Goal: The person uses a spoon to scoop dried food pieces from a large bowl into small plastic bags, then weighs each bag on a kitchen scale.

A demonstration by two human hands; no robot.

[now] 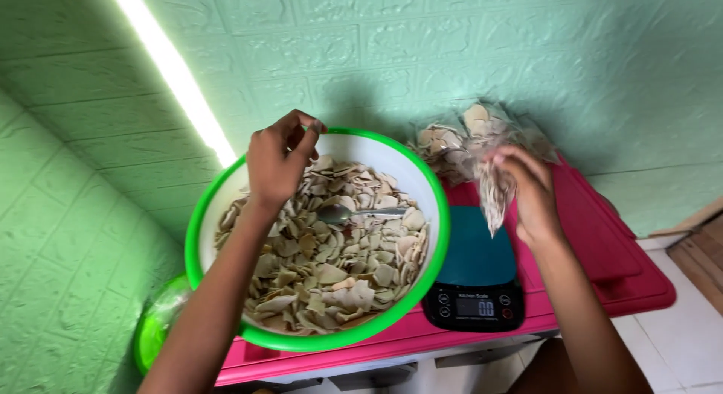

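A white bowl with a green rim (433, 213) holds many pale, flat chips, and a metal spoon (354, 212) lies on top of them. My left hand (280, 159) hovers over the bowl's far side, fingers pinched together; whether it holds a chip is unclear. My right hand (531, 192) grips a small clear plastic bag (495, 198) partly filled with chips, held above a black digital kitchen scale (474, 277).
The bowl and scale rest on a pink lidded bin (617, 251). Several filled clear bags (463, 138) lie at its back against a green brick-pattern wall. A green round object (154, 326) sits lower left. White floor tiles show at the lower right.
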